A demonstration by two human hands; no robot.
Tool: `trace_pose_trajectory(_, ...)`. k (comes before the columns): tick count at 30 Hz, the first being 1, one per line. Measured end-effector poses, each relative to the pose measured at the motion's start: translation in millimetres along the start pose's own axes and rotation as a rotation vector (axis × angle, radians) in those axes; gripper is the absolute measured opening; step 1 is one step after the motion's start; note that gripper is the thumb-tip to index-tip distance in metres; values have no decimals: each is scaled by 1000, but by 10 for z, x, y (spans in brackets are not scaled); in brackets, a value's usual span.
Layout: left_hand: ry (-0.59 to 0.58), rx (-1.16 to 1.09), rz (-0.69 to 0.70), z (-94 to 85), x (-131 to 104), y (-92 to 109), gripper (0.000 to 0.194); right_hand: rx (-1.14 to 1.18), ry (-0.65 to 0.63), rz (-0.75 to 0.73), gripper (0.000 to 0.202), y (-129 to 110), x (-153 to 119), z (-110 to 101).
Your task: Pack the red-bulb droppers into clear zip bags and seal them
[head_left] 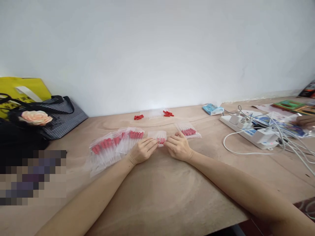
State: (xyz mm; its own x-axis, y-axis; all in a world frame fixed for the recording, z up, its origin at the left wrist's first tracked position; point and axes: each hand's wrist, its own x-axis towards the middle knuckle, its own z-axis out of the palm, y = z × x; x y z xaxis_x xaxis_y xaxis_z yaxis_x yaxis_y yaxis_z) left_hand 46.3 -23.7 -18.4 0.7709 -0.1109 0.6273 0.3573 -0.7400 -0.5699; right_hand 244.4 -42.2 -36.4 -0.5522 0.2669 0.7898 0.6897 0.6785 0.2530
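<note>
A small clear bag (157, 134) with red-ended pieces lies between my hands. My left hand (143, 150) pinches its near left corner, and my right hand (178, 146) pinches the near right corner. Several filled clear bags (105, 149) with red-ended pieces overlap to the left of my left hand. Just beyond my right hand lies another filled bag (189, 130). Farther back, a clear bag with white sticks (155, 114) sits between two small piles of red pieces, one on the left (138, 117) and one on the right (168, 113).
A blue packet (212, 109) lies near the wall. To the right are a white power strip (248, 131) with plugs and tangled cables, and a person's hand (305, 120) at the far edge. Striped (64, 114) and yellow (27, 88) bags stand at the left.
</note>
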Motion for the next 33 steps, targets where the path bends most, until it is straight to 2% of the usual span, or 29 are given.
trace_pose_trajectory(8,-84,16,-66,-35,-129,-68,14,84,-41,82,18,159,-94,-1)
trace_pose_trajectory(13,-58,-21,-122,-46,-134,-43,12,163,-88,138,16,229,-141,-11)
trace_pose_trajectory(16,-51,-53,-192,-58,-138,-44,16,353,-118,249,14,243,-176,4)
trace_pose_trajectory(20,-108,-76,-339,-103,-179,-83,24,623,-44,393,10,313,-221,2)
trace_pose_trajectory(23,-199,43,-569,-102,-262,-98,21,634,-11,460,6,481,-268,-65)
trace_pose_trajectory(25,-289,123,-723,-64,-342,-92,29,578,-7,493,7,644,-315,-130)
trace_pose_trajectory(28,-458,122,-906,16,-455,-77,44,498,-10,538,10,888,-421,-211)
trace_pose_trajectory(30,-571,74,-951,52,-494,-76,51,491,-63,577,12,1005,-509,-239)
trace_pose_trajectory(33,-655,21,-948,53,-484,-91,52,508,-171,607,13,1097,-633,-256)
